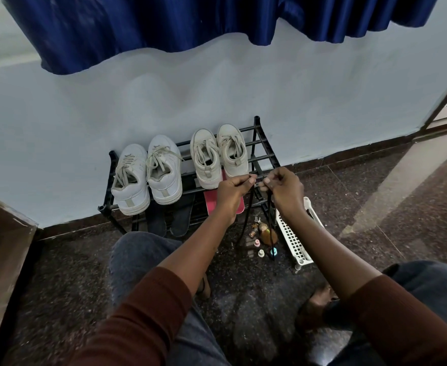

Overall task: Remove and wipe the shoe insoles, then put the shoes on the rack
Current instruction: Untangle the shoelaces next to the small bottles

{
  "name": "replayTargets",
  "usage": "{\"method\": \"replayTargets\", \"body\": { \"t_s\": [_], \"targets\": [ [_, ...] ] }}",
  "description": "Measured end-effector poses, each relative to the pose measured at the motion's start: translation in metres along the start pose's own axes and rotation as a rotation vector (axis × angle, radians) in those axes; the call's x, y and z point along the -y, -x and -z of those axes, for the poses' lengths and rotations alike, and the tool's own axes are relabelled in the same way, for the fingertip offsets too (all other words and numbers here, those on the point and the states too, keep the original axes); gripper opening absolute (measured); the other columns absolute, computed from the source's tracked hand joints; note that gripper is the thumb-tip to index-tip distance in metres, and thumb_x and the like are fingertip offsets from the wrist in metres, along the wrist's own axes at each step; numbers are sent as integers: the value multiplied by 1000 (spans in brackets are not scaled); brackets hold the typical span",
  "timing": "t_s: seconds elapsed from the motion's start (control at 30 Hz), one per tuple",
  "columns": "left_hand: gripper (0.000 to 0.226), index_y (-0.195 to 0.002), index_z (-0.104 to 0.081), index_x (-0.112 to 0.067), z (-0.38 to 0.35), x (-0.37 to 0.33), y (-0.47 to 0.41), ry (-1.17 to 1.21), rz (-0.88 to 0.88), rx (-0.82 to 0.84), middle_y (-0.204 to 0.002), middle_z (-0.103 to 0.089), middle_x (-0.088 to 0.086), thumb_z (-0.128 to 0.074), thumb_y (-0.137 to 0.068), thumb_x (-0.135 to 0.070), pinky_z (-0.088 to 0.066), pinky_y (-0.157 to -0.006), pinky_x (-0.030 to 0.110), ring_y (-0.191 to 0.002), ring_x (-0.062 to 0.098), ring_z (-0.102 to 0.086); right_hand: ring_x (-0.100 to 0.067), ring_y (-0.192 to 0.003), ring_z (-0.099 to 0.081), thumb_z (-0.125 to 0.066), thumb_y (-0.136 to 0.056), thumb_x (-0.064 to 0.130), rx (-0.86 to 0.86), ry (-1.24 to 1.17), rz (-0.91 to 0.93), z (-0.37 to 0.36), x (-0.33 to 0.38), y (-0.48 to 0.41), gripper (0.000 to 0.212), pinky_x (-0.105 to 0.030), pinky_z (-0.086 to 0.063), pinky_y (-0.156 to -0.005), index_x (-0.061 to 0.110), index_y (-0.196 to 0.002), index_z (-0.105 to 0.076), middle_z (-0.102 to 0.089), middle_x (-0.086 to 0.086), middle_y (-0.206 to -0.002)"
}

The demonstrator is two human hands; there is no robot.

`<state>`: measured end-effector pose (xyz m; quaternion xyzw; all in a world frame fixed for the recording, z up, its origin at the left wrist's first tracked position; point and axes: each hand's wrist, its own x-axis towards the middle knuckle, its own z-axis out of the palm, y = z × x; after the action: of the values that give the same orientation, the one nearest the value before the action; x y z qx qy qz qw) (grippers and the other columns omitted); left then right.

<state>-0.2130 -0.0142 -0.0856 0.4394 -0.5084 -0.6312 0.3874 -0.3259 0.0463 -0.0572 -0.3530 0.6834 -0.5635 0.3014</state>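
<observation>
- Black metal-bar shoe rack [263,143], frame centre, carries two pairs of pale lace-up sneakers [148,175].
- White perforated plastic basket [291,233], tipped, lower right of the rack; small bottles [260,252] beside it.
- My left hand [230,191] and right hand [285,191] pinch thin black laces [246,215].

The person wears a rust-brown long-sleeved top, 2 sleeves [148,313] pushed partway up the forearms, and grey-blue jeans [135,257] over both knees.

No readable text, label, brand, number or sign is showing anywhere on the shoes, rack, basket or bottles.
</observation>
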Motion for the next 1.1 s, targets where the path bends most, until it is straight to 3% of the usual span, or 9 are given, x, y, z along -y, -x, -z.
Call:
{"method": "replayTargets", "body": {
  "t_s": [0.13,0.33,0.53,0.67,0.83,0.97,1.1],
  "targets": [
    [31,-116,-61,7,-2,-4,4,120,62,60,-97,-69,8,-62,-88,-4,-52,-76,17,-86,7,-65,-19,-71,-67,-60,-85,-2,54,-152,-19,-2,1,-2,18,-31,-55,-72,12,-74,-60,-67,-10,-76],
    [20,-109,-64,-2,4,-6,5,164,157,170,-74,-72,-7,-59,-90,-5,-49,-77,20,-85,9,-62,-15,-53,-61,-60,-80,-11,159,-471,-70,4,4,-1,30,-22,-49,-47,13,-87,-43,-59,-9,-69],
    [13,-96,-68,-5,7,-7,8,95,162,281,-71,-72,-1,-59,-88,0,-52,-72,18,-73,5,-68,-13,-49,-58,-62,-81,-8,272,-400,-133,10,-4,-7,35,-20,-44,-41,15,-90,-37,-48,-6,-74],
    [12,-92,-68,-1,2,-8,6,98,130,237,-68,-71,0,-62,-84,4,-52,-70,19,-69,7,-67,-10,-47,-56,-60,-84,-2,282,-425,-205,8,-8,-6,27,-18,-46,-44,12,-82,-37,-50,-8,-68],
    [13,-96,-68,2,-3,-4,5,91,130,175,-76,-72,2,-64,-84,1,-52,-82,25,-78,13,-66,-12,-51,-54,-56,-88,1,284,-501,-269,4,-12,-2,17,-21,-48,-48,8,-76,-45,-54,-10,-68],
    [9,-86,-70,-7,-4,-9,3,109,115,101,-75,-72,-1,-65,-84,0,-49,-89,28,-79,8,-66,-16,-60,-53,-53,-86,-8,316,-495,-255,3,-19,0,15,-23,-49,-54,4,-77,-55,-55,-9,-67],
    [7,-84,-70,-9,-5,-12,1,81,93,103,-87,-68,7,-67,-82,-3,-44,-100,37,-98,22,-62,-13,-60,-53,-54,-83,-13,303,-505,-221,0,-21,1,17,-21,-49,-57,3,-77,-59,-55,-7,-67]
  ]
}}
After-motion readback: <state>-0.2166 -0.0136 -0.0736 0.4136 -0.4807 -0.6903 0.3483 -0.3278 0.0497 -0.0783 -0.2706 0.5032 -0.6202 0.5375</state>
